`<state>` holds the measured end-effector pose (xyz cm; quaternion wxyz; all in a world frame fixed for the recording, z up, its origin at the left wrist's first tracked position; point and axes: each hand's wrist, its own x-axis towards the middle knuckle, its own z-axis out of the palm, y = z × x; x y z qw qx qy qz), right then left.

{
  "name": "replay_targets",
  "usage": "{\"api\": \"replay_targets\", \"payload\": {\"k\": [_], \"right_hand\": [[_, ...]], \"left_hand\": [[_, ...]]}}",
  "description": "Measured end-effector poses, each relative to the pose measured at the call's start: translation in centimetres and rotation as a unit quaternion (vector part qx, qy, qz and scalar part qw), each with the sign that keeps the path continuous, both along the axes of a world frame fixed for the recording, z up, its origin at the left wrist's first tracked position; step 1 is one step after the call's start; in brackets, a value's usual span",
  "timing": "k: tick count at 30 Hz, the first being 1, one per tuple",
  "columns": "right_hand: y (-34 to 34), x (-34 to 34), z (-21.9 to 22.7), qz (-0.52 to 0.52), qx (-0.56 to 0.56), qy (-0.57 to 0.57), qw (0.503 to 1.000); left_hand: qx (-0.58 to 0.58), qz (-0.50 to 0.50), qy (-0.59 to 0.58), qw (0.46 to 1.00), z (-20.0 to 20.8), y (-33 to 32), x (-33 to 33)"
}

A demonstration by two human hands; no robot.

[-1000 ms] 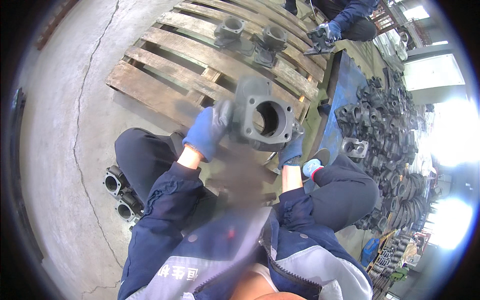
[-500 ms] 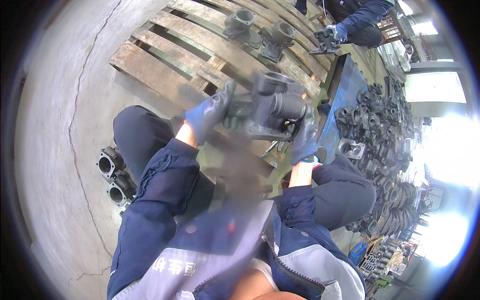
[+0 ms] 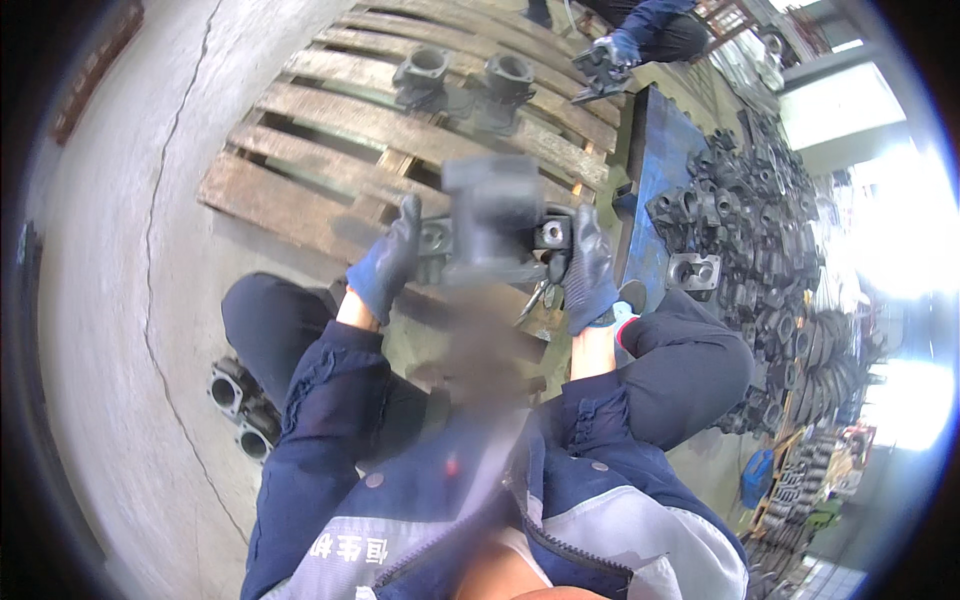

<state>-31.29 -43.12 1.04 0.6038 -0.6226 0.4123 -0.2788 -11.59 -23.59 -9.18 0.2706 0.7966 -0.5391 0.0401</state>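
Between my two hands hangs a dark grey metal casting (image 3: 492, 225), a valve-like body with flanges, held up in front of me and smeared by motion. My left hand (image 3: 388, 255), in a blue and dark grey work glove, grips its left flange. On the right flange, beside a bolt hole, my right hand (image 3: 592, 265) is closed in a matching glove. Beyond the casting is a wooden pallet (image 3: 330, 105), with two similar castings standing on it, a left one (image 3: 422, 78) and a right one (image 3: 507, 90).
Many castings (image 3: 745, 220) crowd a blue table (image 3: 660, 135) on the right. Two more castings (image 3: 240, 405) lie on the concrete floor by my left knee. At the top, a co-worker's gloved hand (image 3: 622, 48) holds another casting (image 3: 600, 75). A blurred dark shape (image 3: 480, 350) stands between my legs.
The casting has shifted left and turned so both flanges sit between my hands. My left hand has moved left and down. The whole view has swung slightly.
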Motion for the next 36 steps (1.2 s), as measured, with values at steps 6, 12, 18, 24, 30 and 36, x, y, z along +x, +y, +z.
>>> {"api": "replay_targets", "payload": {"k": [6,12,18,24,30,36], "right_hand": [[-1.1,1.7,-3.4,0.058,-0.216,0.019,0.974],[2.7,1.9,1.9,0.149,-0.185,-0.035,0.971],[5.5,3.3,6.9,0.141,-0.274,-0.006,0.951],[7.8,2.6,8.3,0.169,-0.221,-0.031,0.960],[9.7,3.8,8.2,0.172,-0.356,-0.100,0.913],[12.2,4.1,9.7,0.169,-0.301,-0.045,0.938]], "left_hand": [[-0.056,0.017,0.459,0.887,1.3,-0.7,0.0],[-0.199,0.046,0.671,0.712,1.4,-0.3,-1.6],[-0.279,-0.008,0.697,0.661,-0.4,1.0,-1.3],[-0.271,-0.042,0.743,0.610,-2.5,0.8,-1.5],[-0.280,-0.082,0.764,0.575,-0.1,-0.2,-2.6],[-0.309,-0.110,0.771,0.545,1.3,-1.2,-3.8]]}}
